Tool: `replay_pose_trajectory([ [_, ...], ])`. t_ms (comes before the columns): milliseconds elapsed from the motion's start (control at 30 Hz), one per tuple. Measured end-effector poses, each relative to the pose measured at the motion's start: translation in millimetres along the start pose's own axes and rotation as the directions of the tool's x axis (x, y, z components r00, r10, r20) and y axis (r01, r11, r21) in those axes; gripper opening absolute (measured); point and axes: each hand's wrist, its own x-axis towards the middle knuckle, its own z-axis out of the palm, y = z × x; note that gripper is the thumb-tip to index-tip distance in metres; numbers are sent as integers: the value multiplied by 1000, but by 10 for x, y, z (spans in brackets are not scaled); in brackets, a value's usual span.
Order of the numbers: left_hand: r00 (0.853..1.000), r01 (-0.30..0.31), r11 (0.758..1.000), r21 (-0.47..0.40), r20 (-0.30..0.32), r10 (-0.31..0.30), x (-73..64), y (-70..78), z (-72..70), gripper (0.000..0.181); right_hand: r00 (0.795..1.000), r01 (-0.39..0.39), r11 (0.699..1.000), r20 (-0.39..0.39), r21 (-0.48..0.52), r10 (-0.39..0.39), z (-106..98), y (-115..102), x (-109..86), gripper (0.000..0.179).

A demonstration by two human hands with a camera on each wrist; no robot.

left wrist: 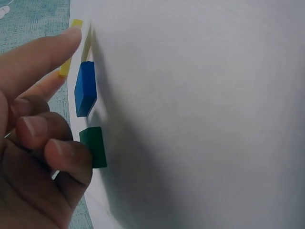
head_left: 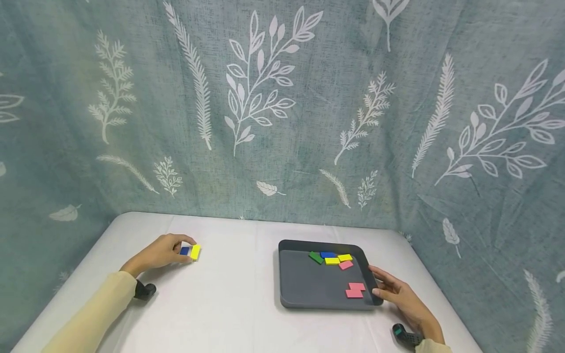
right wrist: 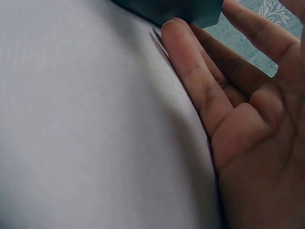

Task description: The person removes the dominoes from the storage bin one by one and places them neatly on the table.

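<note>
The left hand (head_left: pixel 161 253) rests on the white desk (head_left: pixel 229 294) at its left side, with curled fingers (left wrist: pixel 57 152) around a small group of flat blocks. In the left wrist view a green block (left wrist: pixel 93 145) lies against the curled fingers, a blue block (left wrist: pixel 86 88) lies just beside it, and a yellow block (left wrist: pixel 66 64) sits behind the stretched index finger; the hand seems to pinch the blocks, but I cannot tell surely which of them it really grips. In the head view only the blue block (head_left: pixel 184 251) and the yellow block (head_left: pixel 195 252) show at the fingertips. The right hand (head_left: pixel 399 294) is relaxed, with straight fingers that touch the right outer wall of a dark grey tray (head_left: pixel 304 289) near its front corner; in the right wrist view one fingertip (right wrist: pixel 174 31) lies against the tray corner (right wrist: pixel 190 12). The tray stands on the desk, right of the middle. Inside it, near the back wall, lie a green piece (head_left: pixel 315 257), a blue piece (head_left: pixel 327 254), two yellow pieces (head_left: pixel 337 259) and a pink piece (head_left: pixel 346 264), close together. Two more pink pieces (head_left: pixel 355 290) lie touching each other near the front right corner. A patterned curtain with white leaves (head_left: pixel 265 98) hangs behind the desk.
</note>
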Motion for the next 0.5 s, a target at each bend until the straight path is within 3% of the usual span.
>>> replay_pose_trajectory([
  [500,998,35,999,28,50,-37,28,16,-11,47,1000,-16,1000,-9,-12,16,2,1,14,78],
])
